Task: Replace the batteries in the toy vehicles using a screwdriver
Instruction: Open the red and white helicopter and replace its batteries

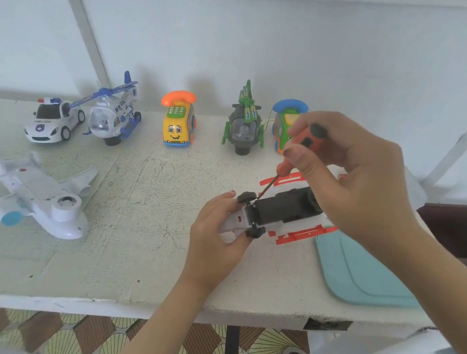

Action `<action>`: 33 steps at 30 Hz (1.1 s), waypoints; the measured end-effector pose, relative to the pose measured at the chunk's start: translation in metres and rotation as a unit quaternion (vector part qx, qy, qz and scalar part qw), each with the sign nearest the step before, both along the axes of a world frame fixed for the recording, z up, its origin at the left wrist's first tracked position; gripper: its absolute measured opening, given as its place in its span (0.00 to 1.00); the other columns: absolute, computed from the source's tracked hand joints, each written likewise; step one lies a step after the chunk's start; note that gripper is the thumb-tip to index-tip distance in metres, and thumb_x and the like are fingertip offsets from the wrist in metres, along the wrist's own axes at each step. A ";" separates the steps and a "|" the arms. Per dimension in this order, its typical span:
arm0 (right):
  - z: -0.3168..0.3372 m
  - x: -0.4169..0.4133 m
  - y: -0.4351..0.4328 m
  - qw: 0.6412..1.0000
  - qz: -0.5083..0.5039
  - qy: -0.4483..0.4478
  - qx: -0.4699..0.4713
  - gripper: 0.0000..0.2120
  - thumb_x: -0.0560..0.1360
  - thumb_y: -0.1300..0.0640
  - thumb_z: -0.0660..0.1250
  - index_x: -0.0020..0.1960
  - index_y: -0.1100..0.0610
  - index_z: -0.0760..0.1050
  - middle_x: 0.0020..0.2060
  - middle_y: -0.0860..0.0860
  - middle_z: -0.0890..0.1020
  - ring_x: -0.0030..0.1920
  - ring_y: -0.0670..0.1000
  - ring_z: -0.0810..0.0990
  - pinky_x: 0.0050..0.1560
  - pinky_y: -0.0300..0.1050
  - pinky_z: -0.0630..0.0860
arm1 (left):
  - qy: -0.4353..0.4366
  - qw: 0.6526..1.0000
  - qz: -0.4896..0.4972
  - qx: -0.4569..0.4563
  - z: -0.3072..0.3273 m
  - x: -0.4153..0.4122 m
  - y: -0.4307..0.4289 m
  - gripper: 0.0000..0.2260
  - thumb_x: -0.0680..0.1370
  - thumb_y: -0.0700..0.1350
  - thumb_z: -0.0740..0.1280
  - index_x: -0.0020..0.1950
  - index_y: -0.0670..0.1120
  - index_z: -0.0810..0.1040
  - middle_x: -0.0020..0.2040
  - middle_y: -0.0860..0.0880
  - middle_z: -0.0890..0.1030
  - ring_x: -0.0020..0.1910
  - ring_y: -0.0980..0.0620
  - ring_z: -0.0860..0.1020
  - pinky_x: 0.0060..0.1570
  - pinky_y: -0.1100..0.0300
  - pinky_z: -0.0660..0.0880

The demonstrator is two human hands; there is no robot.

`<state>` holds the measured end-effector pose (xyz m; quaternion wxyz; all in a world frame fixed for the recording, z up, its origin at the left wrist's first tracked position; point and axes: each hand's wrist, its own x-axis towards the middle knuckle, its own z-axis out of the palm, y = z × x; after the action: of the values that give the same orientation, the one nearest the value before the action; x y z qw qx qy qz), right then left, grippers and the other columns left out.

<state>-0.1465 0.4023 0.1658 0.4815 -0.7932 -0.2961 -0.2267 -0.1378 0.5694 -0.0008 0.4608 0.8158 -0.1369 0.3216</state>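
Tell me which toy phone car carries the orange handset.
The yellow phone car with the smiling face, mid back row. The green phone car, partly behind the right hand, carries a blue handset.

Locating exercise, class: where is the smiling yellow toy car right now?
In the head view, the yellow toy car stands near the table's back edge, left of centre, between the blue-and-white helicopter and the green helicopter.

There were two helicopters [112,115] [244,128], two phone cars [177,126] [281,126], one police car [53,121], one airplane [36,192], one red-and-white vehicle [286,208] and one screwdriver [305,141].
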 end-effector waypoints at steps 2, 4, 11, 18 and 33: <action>-0.001 0.000 0.000 1.000 0.001 0.002 -0.007 0.03 0.76 0.63 0.68 0.49 0.60 0.76 0.37 0.52 0.81 0.38 0.43 0.84 0.44 0.29 0.75 | 0.001 1.000 0.001 -0.002 0.000 0.000 0.000 0.19 0.67 0.41 0.76 0.57 0.39 0.79 0.57 0.47 0.80 0.60 0.47 0.77 0.60 0.50 0.75; -0.003 0.001 0.000 1.000 0.004 0.000 -0.008 0.03 0.76 0.63 0.68 0.49 0.61 0.76 0.37 0.52 0.81 0.38 0.43 0.84 0.44 0.29 0.75 | 0.000 1.000 0.001 -0.003 0.001 0.000 -0.001 0.19 0.67 0.41 0.76 0.57 0.40 0.79 0.57 0.47 0.80 0.60 0.47 0.77 0.60 0.51 0.75; -0.004 0.001 0.000 1.000 0.009 -0.002 -0.009 0.03 0.76 0.62 0.68 0.49 0.60 0.76 0.37 0.51 0.81 0.38 0.43 0.84 0.43 0.28 0.74 | 0.000 1.000 -0.001 -0.004 0.002 -0.001 -0.001 0.19 0.67 0.40 0.76 0.57 0.39 0.79 0.57 0.45 0.80 0.59 0.46 0.77 0.59 0.50 0.75; -0.006 0.001 -0.002 1.000 0.006 0.001 -0.008 0.03 0.76 0.62 0.68 0.48 0.62 0.76 0.35 0.52 0.82 0.38 0.43 0.84 0.40 0.25 0.70 | -0.003 1.000 -0.004 -0.007 0.002 -0.001 0.000 0.20 0.68 0.39 0.77 0.58 0.40 0.79 0.57 0.46 0.81 0.60 0.46 0.77 0.59 0.47 0.75; -0.008 0.002 -0.004 0.992 0.026 -0.069 -0.102 0.08 0.77 0.62 0.66 0.55 0.61 0.76 0.42 0.50 0.81 0.43 0.47 0.82 0.46 0.34 0.76 | -0.007 1.000 -0.001 -0.003 0.002 0.000 -0.001 0.21 0.67 0.37 0.78 0.58 0.40 0.79 0.57 0.48 0.80 0.59 0.47 0.77 0.59 0.50 0.74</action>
<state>-0.1446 0.3983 0.1580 0.3822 -0.8126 -0.3710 -0.2364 -0.1380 0.5682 0.0016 0.4624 0.8120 -0.1406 0.3273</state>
